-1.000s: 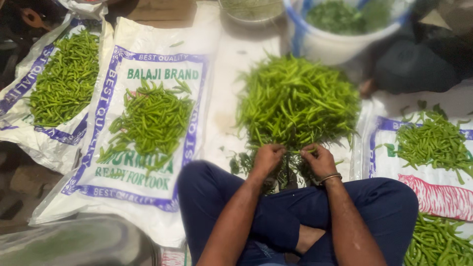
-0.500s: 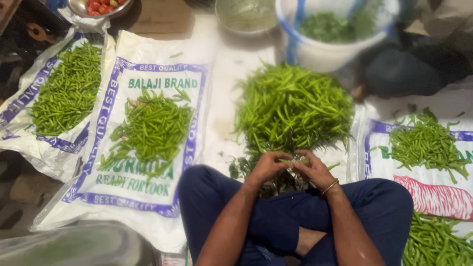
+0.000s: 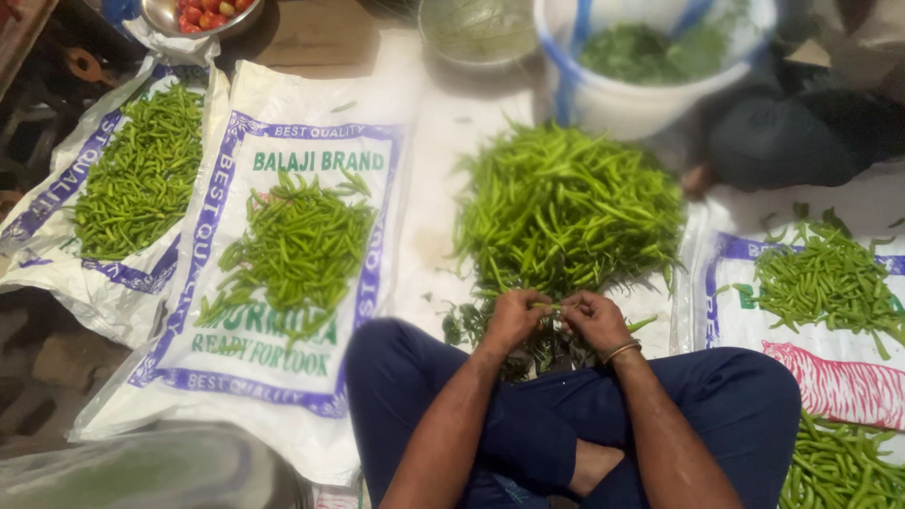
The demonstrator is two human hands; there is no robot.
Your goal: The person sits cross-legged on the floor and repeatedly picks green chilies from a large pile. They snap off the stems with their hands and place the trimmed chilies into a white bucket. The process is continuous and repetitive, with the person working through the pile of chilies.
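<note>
Nearest the camera, above the crossed legs in dark blue trousers (image 3: 528, 415), the left hand (image 3: 514, 319) and the right hand (image 3: 596, 320) meet almost knuckle to knuckle, and between them runs a single green chili (image 3: 549, 305), its long axis lying roughly level from left to right, one end under each set of fingers. Both hands have their fingers curled in and pinched on that chili; neither is nearer to it than the other, since each grips an end, though the exact fingertip contact is blurred. The right wrist wears a thin bangle (image 3: 622, 351). Just below and around the hands lies a dark litter of stems and leaves (image 3: 471, 330) on the floor. Directly beyond the fingers, touching that litter, rises the big heap of chilies (image 3: 566, 207), so the supply lies straight ahead of both hands. To the left, a printed white sack (image 3: 292, 123) carries a smaller spread pile (image 3: 292, 250); to the right, another sack (image 3: 830, 377) carries more. Farthest off stand a white bucket (image 3: 622, 104) of greens and a bowl of tomatoes (image 3: 198, 14).
</note>
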